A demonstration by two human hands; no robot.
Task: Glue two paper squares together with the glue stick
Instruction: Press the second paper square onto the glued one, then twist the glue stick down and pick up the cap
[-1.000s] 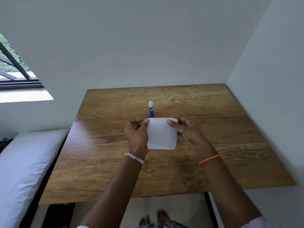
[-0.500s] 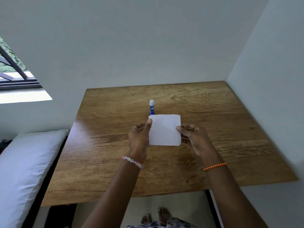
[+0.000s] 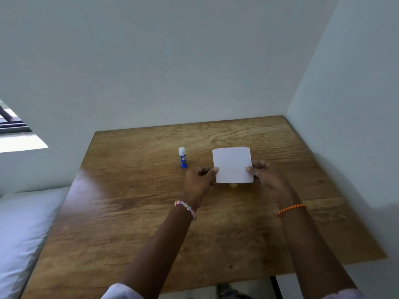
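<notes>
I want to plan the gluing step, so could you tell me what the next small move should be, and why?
Probably lay the paper flat on the table. The left hand and right hand both pinch its side edges, so neither is free, and the glue stick stands upright, capped and untouched, beside the left hand. Whether the paper is one square or two stacked, I cannot tell.

A wooden table (image 3: 280, 223) stands in a corner of pale walls (image 3: 172, 61); a window (image 3: 13, 124) at left gives daylight.
</notes>
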